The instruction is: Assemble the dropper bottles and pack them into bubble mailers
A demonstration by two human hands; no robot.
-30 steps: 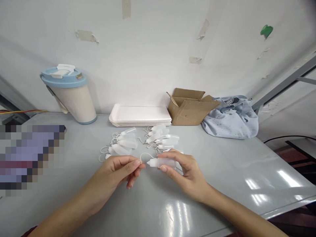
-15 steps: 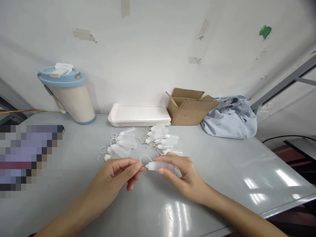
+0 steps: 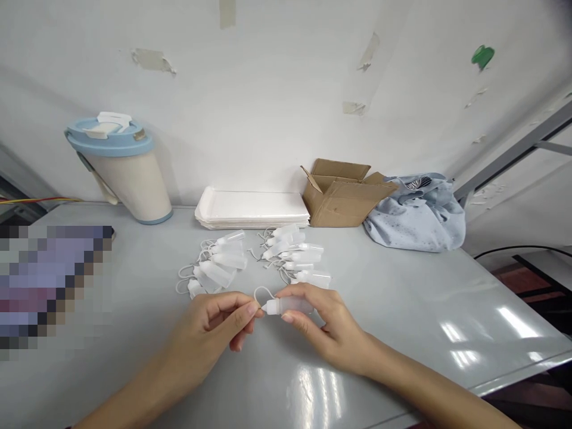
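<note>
A small translucent dropper bottle (image 3: 274, 307) with a pointed nozzle lies sideways in the grip of my right hand (image 3: 333, 328), thumb below and fingers above. From its neck a thin white cap strap (image 3: 260, 289) loops over to my left hand (image 3: 218, 325). Thumb and forefinger of that hand pinch the strap's end right at the nozzle tip; what sits at this end is hidden by the fingertips. Behind my hands lie more such bottles with looped straps, several in a left group (image 3: 223, 262) and several in a right group (image 3: 304, 256).
At the back stand a stack of white trays (image 3: 254, 205), an open cardboard box (image 3: 344, 202) and a bunched light-blue cloth (image 3: 415, 217). A cream tumbler with a blue lid (image 3: 134, 179) is at back left. A pixelated flat object (image 3: 53, 274) lies on the left of the grey table (image 3: 424, 316).
Both hands have come slightly nearer to me with the bottle. The nozzle tip is now closer against my left fingertips.
</note>
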